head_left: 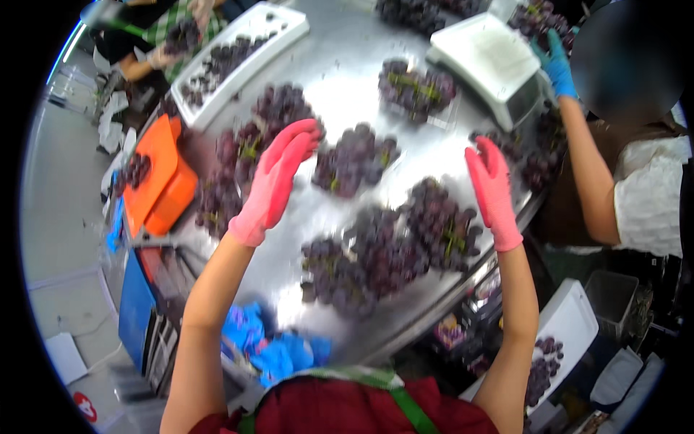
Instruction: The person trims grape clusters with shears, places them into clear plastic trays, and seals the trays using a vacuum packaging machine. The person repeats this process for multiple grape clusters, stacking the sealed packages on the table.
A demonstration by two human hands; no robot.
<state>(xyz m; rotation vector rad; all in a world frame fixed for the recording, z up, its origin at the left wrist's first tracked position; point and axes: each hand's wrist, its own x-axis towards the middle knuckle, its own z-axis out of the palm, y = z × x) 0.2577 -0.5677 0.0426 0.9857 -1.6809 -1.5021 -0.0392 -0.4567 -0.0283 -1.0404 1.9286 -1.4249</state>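
Observation:
Both of my hands wear pink gloves over a metal table, with bunches of dark grapes between and around them. My left hand (279,173) is held with fingers bent a little, near a bunch at the upper left (282,108) and left of the middle bunch (353,160); whether its fingertips touch grapes I cannot tell. My right hand (492,187) holds nothing, thumb and fingers apart, just right of a bunch with green stems (442,228). Nearer to me lie more dark grapes (339,276). Another bunch with bright green stems (416,89) lies farther back.
A white scale (488,59) stands at the back right, beside a co-worker's blue-gloved hand (558,65). A white foam tray of loose grapes (238,59) is at the upper left, near another person's hands. An orange plastic container (168,184) and blue crumpled material (282,352) lie left.

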